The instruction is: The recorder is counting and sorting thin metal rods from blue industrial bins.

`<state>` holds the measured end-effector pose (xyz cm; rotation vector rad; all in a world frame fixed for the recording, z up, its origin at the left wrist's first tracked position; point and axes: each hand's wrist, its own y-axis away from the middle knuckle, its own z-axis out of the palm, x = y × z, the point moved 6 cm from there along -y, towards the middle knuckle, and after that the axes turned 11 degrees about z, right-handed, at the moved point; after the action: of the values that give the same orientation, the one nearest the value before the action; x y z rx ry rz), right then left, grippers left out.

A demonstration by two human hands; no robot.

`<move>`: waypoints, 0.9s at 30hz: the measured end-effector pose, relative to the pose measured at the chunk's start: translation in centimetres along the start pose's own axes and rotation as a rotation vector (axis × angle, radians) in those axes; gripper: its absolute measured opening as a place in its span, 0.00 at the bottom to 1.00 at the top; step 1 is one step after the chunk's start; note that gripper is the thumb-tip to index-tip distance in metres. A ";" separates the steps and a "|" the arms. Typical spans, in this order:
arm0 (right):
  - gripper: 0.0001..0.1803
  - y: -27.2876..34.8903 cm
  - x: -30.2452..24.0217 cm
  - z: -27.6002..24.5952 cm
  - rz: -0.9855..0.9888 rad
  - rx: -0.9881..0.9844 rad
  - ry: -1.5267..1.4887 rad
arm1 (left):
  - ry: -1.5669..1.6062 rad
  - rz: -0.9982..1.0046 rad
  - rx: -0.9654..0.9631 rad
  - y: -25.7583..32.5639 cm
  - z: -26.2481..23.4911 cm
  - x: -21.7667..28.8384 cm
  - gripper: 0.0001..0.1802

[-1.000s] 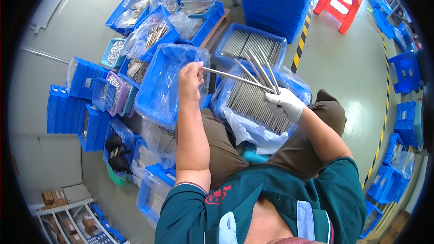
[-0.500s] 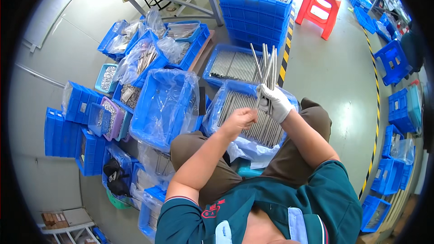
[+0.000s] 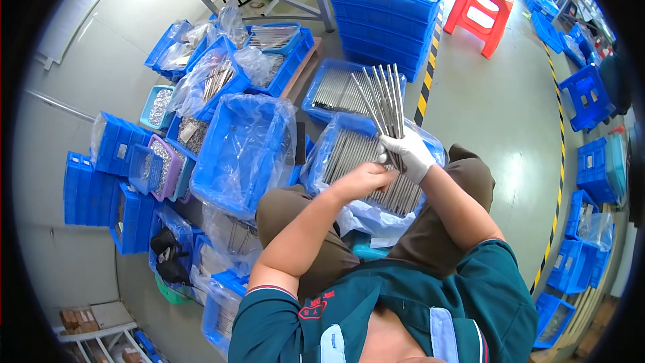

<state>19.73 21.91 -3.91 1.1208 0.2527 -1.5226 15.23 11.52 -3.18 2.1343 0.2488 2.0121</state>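
Several metal rods [image 3: 383, 99] fan out, long axes pointing forward, clasped by their near ends in the gloved right hand [image 3: 405, 152] over the blue bin [image 3: 320, 156], with the bare left hand [image 3: 369, 180] just left of those ends, its grip impossible to tell.

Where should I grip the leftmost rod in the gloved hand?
Probably take the leftmost rod near its upper end, from the left: it leans outward there, apart from the other rods, which bunch together at the right hand.
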 end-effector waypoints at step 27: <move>0.06 3.0 1.5 2.5 0.195 0.085 0.393 | 1.034 0.414 0.852 4.1 -11.4 -1.1 0.26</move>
<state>21.24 18.29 -2.50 1.4671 0.3362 -1.1424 3.71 7.59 -2.57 1.1934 1.0167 3.5866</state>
